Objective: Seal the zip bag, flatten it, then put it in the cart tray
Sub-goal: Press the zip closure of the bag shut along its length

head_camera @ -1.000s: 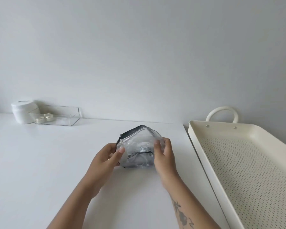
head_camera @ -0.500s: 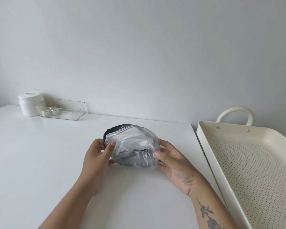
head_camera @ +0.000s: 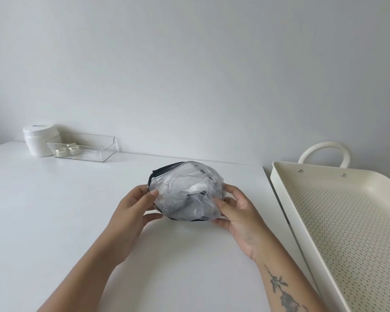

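A clear, puffy zip bag (head_camera: 186, 192) with a black zip edge and white and dark contents sits at the middle of the white table (head_camera: 54, 210). My left hand (head_camera: 133, 208) grips its left side, thumb on top. My right hand (head_camera: 236, 212) holds its right side, palm turned up and fingers under and around the plastic. The black zip strip curves along the bag's far left edge; I cannot tell whether it is sealed. The cream perforated cart tray (head_camera: 338, 221) lies to the right, past the table edge.
At the back left stand a white jar (head_camera: 39, 140) and a clear plastic bin (head_camera: 83, 146) with two small round containers inside. The tray has a looped handle (head_camera: 323, 152) at its far end. A plain wall rises behind the table.
The bag has been turned and spread wider between my hands. My right hand has rolled palm up under the bag's right side. The view has shifted slightly left.
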The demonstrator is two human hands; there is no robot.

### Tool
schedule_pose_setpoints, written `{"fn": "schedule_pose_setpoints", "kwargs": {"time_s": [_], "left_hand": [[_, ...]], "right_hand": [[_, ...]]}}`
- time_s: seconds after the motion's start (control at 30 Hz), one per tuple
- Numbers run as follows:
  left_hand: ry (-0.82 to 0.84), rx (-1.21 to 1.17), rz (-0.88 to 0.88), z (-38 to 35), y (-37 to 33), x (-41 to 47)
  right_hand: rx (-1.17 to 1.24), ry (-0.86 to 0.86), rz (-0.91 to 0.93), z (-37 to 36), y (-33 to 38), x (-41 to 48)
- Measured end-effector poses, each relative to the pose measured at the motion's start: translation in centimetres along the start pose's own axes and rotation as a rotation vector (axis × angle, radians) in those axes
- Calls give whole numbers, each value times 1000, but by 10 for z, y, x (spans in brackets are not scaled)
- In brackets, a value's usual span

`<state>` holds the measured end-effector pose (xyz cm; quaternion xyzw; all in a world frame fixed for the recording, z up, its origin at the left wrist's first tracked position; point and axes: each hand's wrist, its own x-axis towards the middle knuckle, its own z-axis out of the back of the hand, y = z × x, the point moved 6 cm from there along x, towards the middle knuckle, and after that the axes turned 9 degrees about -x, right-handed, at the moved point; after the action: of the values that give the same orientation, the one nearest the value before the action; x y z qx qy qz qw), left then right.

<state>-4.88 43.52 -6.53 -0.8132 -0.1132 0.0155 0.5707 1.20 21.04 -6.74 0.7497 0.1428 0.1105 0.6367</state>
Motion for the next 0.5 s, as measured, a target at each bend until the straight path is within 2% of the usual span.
{"fn": "schedule_pose_setpoints", "kwargs": {"time_s": [0.07, 0.13, 0.37, 0.5], "left_hand": [[63, 0, 12, -3, 1, -1], [49, 12, 0, -2, 1, -2], [-190, 41, -48, 12, 3, 2], [-235, 76, -78, 13, 0, 0]], "right_hand": [[-49, -85, 15, 3, 0, 2], [-56, -110, 25, 3, 2, 2], [192, 258, -7, -13, 11, -4], [202, 182, 10, -10, 9, -5]]}}
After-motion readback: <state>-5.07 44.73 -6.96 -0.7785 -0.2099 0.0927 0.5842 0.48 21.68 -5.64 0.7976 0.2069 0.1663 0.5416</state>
